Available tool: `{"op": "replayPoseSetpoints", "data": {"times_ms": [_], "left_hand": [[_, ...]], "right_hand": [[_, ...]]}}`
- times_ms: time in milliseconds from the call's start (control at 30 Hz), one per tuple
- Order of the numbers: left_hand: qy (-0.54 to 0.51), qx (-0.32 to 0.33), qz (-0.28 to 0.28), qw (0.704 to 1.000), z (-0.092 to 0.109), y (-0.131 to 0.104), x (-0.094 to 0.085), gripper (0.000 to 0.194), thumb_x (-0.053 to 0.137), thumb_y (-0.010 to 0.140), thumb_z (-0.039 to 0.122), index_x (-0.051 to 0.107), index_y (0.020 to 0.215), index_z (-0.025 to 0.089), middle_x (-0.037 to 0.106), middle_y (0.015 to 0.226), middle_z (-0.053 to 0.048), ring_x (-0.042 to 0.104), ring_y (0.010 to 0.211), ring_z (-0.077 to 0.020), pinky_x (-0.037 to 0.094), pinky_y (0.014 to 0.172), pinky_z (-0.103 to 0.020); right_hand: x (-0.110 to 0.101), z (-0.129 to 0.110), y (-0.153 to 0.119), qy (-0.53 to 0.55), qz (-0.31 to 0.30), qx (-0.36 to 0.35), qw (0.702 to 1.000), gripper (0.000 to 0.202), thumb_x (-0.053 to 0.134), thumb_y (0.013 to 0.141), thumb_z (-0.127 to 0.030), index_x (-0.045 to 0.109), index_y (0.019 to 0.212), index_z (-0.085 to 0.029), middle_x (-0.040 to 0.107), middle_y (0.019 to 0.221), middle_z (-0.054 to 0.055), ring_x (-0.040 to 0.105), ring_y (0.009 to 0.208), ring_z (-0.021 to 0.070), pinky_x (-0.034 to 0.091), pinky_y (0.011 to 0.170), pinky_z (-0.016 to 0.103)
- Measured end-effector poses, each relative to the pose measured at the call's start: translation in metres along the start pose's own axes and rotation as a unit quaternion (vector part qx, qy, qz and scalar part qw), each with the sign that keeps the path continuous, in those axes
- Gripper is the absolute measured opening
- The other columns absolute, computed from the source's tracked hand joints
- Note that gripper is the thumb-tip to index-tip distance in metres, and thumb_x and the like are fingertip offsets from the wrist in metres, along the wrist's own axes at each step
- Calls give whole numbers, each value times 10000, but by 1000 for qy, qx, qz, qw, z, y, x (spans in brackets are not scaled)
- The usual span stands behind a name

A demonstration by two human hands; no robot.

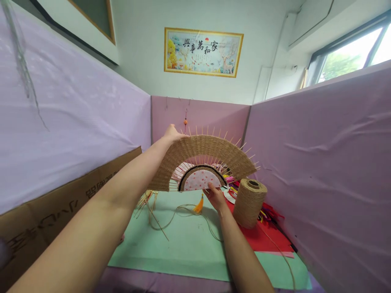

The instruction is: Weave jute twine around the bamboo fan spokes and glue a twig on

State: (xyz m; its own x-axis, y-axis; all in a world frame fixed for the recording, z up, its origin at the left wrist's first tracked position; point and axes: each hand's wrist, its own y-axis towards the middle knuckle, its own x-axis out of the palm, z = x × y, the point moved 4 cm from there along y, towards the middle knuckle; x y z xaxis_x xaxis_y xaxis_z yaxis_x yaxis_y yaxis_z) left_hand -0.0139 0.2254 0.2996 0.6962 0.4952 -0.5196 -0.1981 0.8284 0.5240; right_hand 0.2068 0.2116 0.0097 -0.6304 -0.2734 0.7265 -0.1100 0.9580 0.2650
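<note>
I hold a half-round woven fan upright over the green mat. Its band is wound jute twine with thin wooden sticks poking out along the rim, and the centre is a pink dotted half-disc. My left hand grips the top left edge of the fan from behind. My right hand pinches the bottom edge at the pink centre. A yellow tassel hangs under the fan. Loose twine trails across the mat toward a spool of jute twine standing just right of my right hand.
Purple partition walls close in the desk on three sides. A cardboard sheet leans on the left wall. Red paper and coloured strips lie under and behind the spool. Loose sticks lie at the mat's far left.
</note>
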Motion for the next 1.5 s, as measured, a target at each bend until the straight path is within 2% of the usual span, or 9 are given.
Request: {"op": "replayPoseSetpoints", "data": {"times_ms": [133, 267, 467, 700, 1100, 1233, 1333, 1400, 1500], "left_hand": [[19, -26, -50, 998, 2, 0, -4, 714, 859, 552, 280, 575, 1194, 149, 660, 1139, -152, 621, 997, -273, 479, 796, -337], [44, -27, -71, 996, 6, 0, -9, 376, 849, 543, 239, 696, 877, 157, 708, 877, -85, 637, 833, -244, 470, 663, -296], [78, -13, -105, 991, 8, 2, -10, 205, 843, 508, 226, 643, 520, 185, 576, 508, -8, 606, 663, -220, 443, 589, -298], [91, 36, -123, 988, 12, 2, -11, 141, 805, 534, 266, 676, 514, 211, 645, 567, -12, 623, 708, -200, 463, 672, -272], [96, 77, -116, 986, 4, -12, -12, 107, 729, 647, 222, 714, 750, 199, 712, 829, -46, 618, 859, -199, 454, 837, -319], [58, 122, 29, 990, 5, -13, -29, 188, 641, 769, 209, 664, 956, 199, 664, 1070, -85, 597, 947, -200, 437, 883, -360], [19, 103, 132, 986, -11, -15, -45, 245, 587, 823, 218, 605, 1064, 179, 645, 1076, -97, 591, 947, -190, 441, 865, -346], [18, 69, 96, 993, -29, -17, -49, 169, 597, 817, 245, 632, 964, 170, 668, 976, -86, 597, 929, -200, 440, 854, -330], [25, 41, -37, 998, -57, -22, -48, 83, 687, 730, 254, 656, 752, 181, 692, 812, -60, 626, 864, -213, 450, 808, -297]], "right_hand": [[1, 0, 0, -1, -11, 4, 1000, 296, 829, 643, -214, 644, 868, -266, 722, 767, -78, 681, 735, 118, 578, 732, 265], [2, 0, -1, -3, -19, 2, 1000, 317, 825, 657, -218, 644, 913, -265, 722, 769, -74, 679, 719, 114, 574, 722, 262], [3, 2, -2, 5, -23, 10, 1000, 277, 822, 663, -229, 647, 877, -252, 737, 824, -54, 688, 752, 125, 576, 729, 272], [3, 2, -1, 12, -25, 17, 999, 262, 818, 660, -208, 644, 849, -260, 735, 800, -70, 684, 716, 117, 581, 707, 265], [-4, 0, -1, 4, -7, 31, 999, 334, 793, 698, -204, 644, 982, -299, 748, 860, -71, 702, 768, 122, 585, 708, 261], [-2, -2, -1, -1, -5, 19, 1000, 350, 779, 714, -200, 639, 1016, -308, 748, 879, -70, 702, 796, 131, 584, 747, 284], [-2, -5, -1, 2, -3, 14, 1000, 337, 776, 719, -205, 642, 1011, -305, 748, 868, -66, 700, 779, 131, 582, 746, 286], [-3, -6, 0, 6, -1, 11, 1000, 352, 780, 716, -206, 639, 1020, -313, 748, 881, -73, 698, 781, 122, 578, 744, 273], [-6, -7, 1, 8, 2, 12, 1000, 360, 784, 711, -199, 637, 1017, -317, 748, 887, -79, 696, 781, 119, 576, 740, 272]]}}
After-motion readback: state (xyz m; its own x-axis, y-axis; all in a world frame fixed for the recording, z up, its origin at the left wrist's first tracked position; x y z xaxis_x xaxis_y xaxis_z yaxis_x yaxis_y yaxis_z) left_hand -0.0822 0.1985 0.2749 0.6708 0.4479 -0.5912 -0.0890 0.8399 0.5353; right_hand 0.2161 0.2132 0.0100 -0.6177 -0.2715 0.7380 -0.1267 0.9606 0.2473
